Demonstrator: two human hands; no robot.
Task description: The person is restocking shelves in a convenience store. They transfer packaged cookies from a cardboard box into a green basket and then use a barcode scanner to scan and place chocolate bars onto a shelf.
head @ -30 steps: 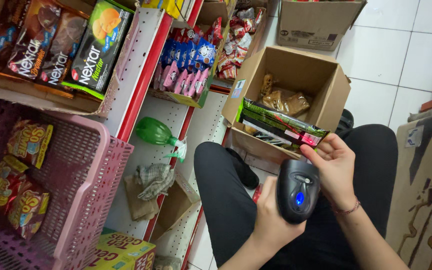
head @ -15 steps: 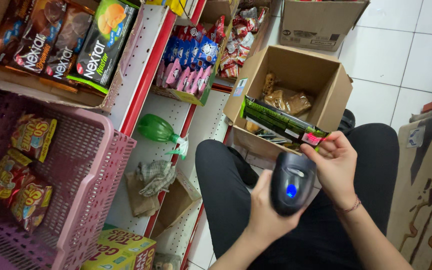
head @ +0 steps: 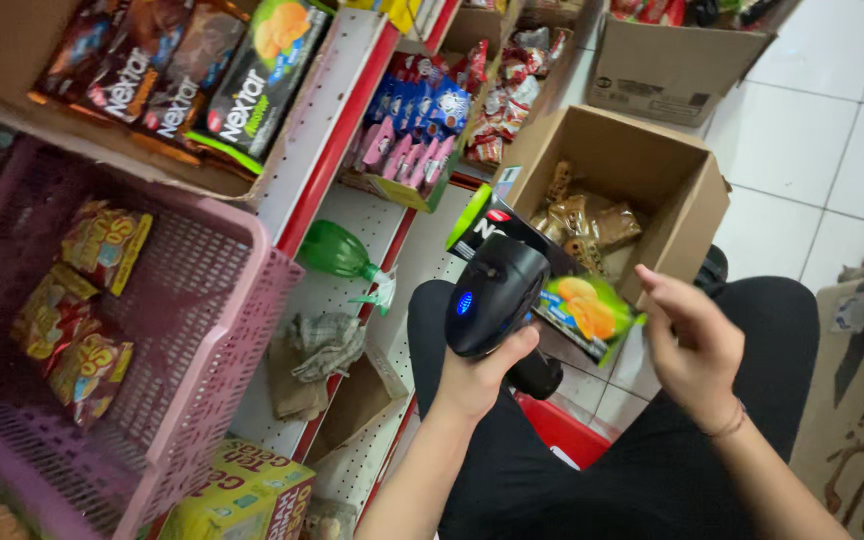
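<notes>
A black handheld barcode scanner (head: 497, 295), its blue light lit, is gripped in the left hand (head: 477, 375), whose fingers are closed round the handle. A green-and-black biscuit packet (head: 577, 300) is held at the scanner's three o'clock by the right hand (head: 692, 345); the thumb and fingers look pinched on the packet's right end, though the contact itself is partly hidden. The open cardboard box (head: 692, 215) with brown snack packs lies at twelve o'clock from the packet, on the white tiled floor. A pink plastic basket (head: 242, 300) with yellow snack bags sits at nine o'clock of the scanner, by the red-edged shelf (head: 337, 150). The packet is judged to be held only by one end, so it could sag or slip out; the scanner being so close, the code might be missed.
</notes>
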